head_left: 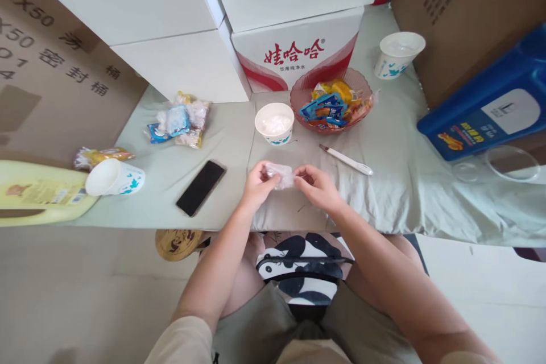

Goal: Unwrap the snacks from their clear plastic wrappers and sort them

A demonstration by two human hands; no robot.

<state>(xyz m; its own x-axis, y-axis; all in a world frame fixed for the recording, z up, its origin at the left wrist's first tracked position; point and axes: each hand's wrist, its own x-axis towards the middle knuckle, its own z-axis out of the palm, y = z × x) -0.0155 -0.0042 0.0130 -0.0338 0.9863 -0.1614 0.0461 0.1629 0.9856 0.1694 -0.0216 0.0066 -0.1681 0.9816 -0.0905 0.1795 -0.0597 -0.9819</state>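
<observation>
Between my two hands is a small clear plastic packet (282,177) with something whitish in it; its contents are too unclear to name. My left hand (258,185) is closed on its left side, thumb across the front. At its right edge, the fingertips of my right hand (316,186) pinch the plastic. Just beyond the hands stands a paper cup (275,135) with clear, crumpled plastic inside. Behind it to the right, a pink ribbed bowl (301,96) holds several blue, yellow and orange snack packets (329,107). A white pen-like tool (347,160) lies right of my hands.
A black phone (201,187) lies left of my hands, below a pile of wrapped snacks (179,120). Another paper cup (123,178) lies tipped by a yellow bottle (42,193). At right are a third cup (394,62) and a blue jug (478,108). Cartons (298,57) line the back.
</observation>
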